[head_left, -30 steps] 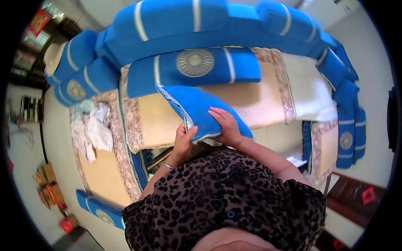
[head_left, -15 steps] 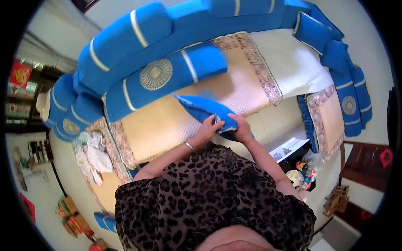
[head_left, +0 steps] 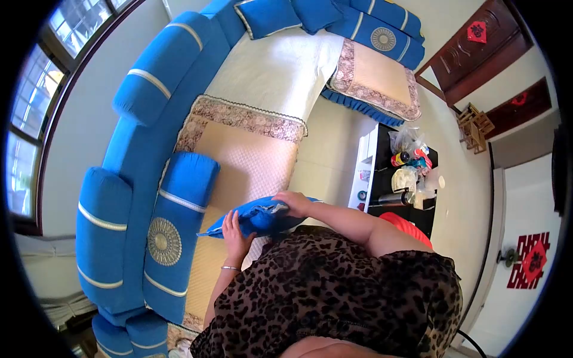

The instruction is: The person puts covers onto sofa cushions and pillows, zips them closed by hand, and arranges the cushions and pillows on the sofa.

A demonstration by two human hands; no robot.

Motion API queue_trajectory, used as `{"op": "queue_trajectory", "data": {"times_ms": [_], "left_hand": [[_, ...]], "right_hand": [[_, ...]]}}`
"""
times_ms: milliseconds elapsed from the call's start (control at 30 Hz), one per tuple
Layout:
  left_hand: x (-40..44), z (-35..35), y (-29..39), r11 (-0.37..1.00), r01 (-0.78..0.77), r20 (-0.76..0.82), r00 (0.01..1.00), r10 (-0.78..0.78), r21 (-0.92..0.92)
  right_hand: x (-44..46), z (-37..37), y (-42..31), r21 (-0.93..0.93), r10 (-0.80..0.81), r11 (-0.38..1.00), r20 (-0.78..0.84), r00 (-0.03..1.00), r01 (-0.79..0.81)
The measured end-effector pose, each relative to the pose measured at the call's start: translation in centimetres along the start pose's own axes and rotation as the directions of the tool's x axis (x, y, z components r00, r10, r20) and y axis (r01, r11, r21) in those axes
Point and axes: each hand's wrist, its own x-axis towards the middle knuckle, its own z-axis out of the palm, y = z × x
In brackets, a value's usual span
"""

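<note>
A blue cushion (head_left: 262, 219) with pale trim, bunched along its upper side, is held in front of my body. My right hand (head_left: 292, 204) grips its trimmed upper edge, with the fingers curled over the fabric. On the other side, my left hand (head_left: 235, 234) holds the cushion near its pointed left corner, fingers pointing up along the cloth. A bracelet circles my left wrist. The cushion's underside is hidden from me.
A blue sofa (head_left: 116, 161) curves along the left and back, with a loose bolster (head_left: 173, 232) on its beige quilted seat mat (head_left: 245, 161). Two blue cushions (head_left: 268, 17) sit at the far corner. To the right, a black-topped table (head_left: 388, 210) bears bags and bottles.
My view has turned to the right. The blue cushion, which hung flatter with a long flap, is now bunched up. My left hand has shifted to the cushion's left end, and my hands are farther apart.
</note>
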Motion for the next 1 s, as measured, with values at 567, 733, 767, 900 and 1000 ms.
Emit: {"op": "queue_trajectory", "data": {"times_ms": [567,733,767,900,1000], "left_hand": [[21.9,7.3,9.2,0.988,-0.157,0.272,0.950,0.151,0.000],[30.8,11.9,17.8,0.949,-0.315,0.173,0.933,0.315,-0.027],[32.8,12.6,19.7,0.937,-0.347,0.158,0.924,0.349,-0.038],[39.7,15.5,25.2,0.911,-0.412,0.147,0.900,0.410,-0.018],[43.8,17.4,28.1,0.897,-0.436,0.111,0.890,0.442,-0.079]], "right_hand": [[-2.6,-15.9,13.6,0.157,0.170,0.977,-0.185,0.968,-0.141],[-5.0,-27.2,18.9,0.175,0.258,0.961,-0.295,0.920,-0.213],[-5.5,-29.5,19.7,0.193,0.267,0.957,-0.310,0.912,-0.215],[-5.8,-37.3,22.4,0.258,0.263,0.953,-0.438,0.860,-0.160],[-5.0,-40.0,25.1,0.238,0.245,0.963,-0.580,0.777,-0.126]]}}
